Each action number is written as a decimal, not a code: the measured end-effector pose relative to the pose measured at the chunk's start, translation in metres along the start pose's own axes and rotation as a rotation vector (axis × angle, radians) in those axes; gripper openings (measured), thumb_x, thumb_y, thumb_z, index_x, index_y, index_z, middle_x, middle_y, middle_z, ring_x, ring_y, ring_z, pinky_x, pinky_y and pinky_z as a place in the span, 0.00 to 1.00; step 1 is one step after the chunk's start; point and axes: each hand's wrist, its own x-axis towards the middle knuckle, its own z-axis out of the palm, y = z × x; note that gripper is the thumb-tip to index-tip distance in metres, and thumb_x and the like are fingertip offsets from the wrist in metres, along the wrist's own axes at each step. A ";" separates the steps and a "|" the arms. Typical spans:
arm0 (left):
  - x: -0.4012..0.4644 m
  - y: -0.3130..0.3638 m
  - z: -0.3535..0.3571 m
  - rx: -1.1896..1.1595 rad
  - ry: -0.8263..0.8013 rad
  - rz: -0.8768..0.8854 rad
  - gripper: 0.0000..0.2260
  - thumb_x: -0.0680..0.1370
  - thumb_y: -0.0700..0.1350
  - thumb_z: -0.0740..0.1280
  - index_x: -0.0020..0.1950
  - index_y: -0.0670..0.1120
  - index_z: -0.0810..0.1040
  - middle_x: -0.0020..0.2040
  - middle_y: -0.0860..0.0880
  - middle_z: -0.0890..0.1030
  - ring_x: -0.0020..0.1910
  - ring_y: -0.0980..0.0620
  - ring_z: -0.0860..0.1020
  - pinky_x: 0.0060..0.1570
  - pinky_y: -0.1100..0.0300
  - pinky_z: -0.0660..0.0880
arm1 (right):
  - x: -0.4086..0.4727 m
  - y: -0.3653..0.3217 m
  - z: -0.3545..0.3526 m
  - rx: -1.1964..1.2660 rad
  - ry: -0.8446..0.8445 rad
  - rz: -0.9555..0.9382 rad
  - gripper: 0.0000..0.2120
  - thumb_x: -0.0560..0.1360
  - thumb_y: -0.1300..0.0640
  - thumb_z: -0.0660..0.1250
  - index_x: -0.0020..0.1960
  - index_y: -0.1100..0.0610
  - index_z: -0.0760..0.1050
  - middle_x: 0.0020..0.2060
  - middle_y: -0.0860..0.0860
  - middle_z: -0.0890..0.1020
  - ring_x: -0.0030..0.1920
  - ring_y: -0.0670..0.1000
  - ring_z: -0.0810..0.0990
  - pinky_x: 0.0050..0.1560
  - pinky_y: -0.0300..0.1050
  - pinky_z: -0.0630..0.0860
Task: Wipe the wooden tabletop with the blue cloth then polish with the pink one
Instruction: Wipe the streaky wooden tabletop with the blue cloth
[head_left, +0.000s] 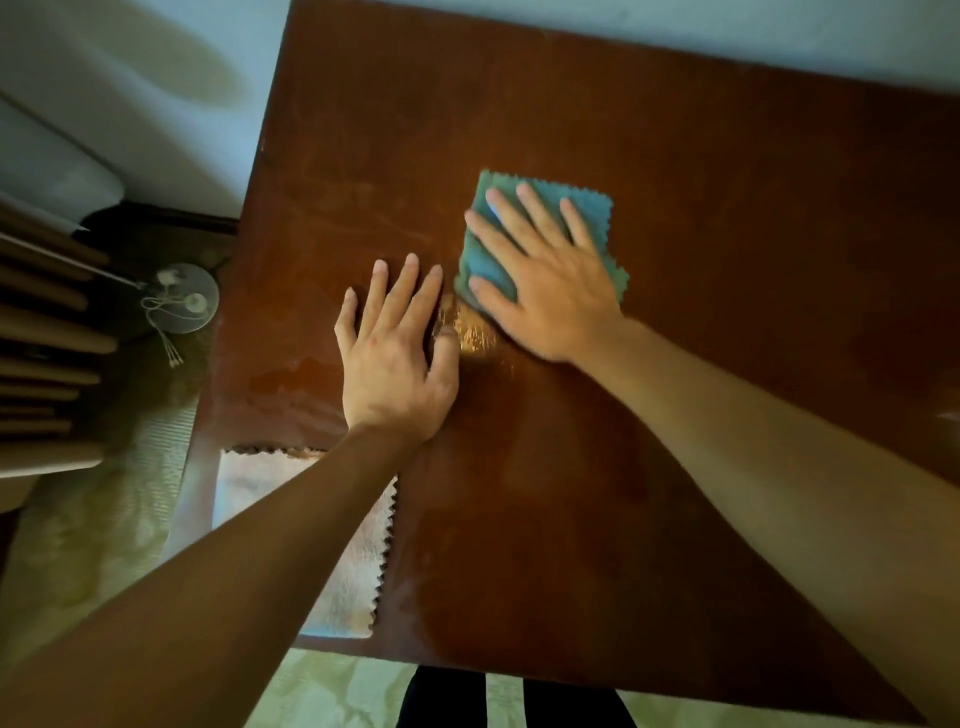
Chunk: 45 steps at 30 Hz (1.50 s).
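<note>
Pink cloth (332, 582) partly hidden under left forearm. Right hand (540, 275) fingers flat, pressing zigzag-edged blue cloth (592, 213); left hand (395, 358) fingers flat on surface (727, 260).

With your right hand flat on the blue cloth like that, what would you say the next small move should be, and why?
Probably slide the blue cloth toward the far edge under the right hand. That hand presses it flat mid-table, the tabletop beyond looks dull and streaked, and the left hand braces on bare wood. The pink cloth lies untouched at the near left corner.
</note>
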 end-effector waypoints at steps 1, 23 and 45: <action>0.000 0.000 -0.001 -0.021 0.002 -0.008 0.27 0.80 0.54 0.53 0.77 0.48 0.69 0.78 0.48 0.66 0.80 0.47 0.57 0.78 0.45 0.47 | 0.009 -0.001 -0.002 0.004 -0.008 0.012 0.33 0.82 0.36 0.45 0.83 0.47 0.53 0.83 0.49 0.54 0.83 0.54 0.48 0.81 0.59 0.43; -0.063 0.079 0.015 0.082 -0.170 0.353 0.21 0.77 0.50 0.62 0.70 0.48 0.76 0.76 0.46 0.69 0.78 0.45 0.62 0.74 0.38 0.50 | -0.236 -0.121 0.049 0.166 0.049 -0.018 0.27 0.80 0.40 0.59 0.74 0.52 0.72 0.73 0.51 0.74 0.77 0.57 0.65 0.81 0.61 0.53; -0.114 0.333 0.168 0.043 -0.385 0.661 0.23 0.79 0.53 0.57 0.71 0.48 0.75 0.77 0.47 0.69 0.79 0.46 0.61 0.75 0.39 0.48 | -0.436 0.158 0.065 0.161 0.251 0.446 0.29 0.82 0.40 0.59 0.79 0.51 0.66 0.80 0.52 0.64 0.82 0.55 0.55 0.80 0.63 0.53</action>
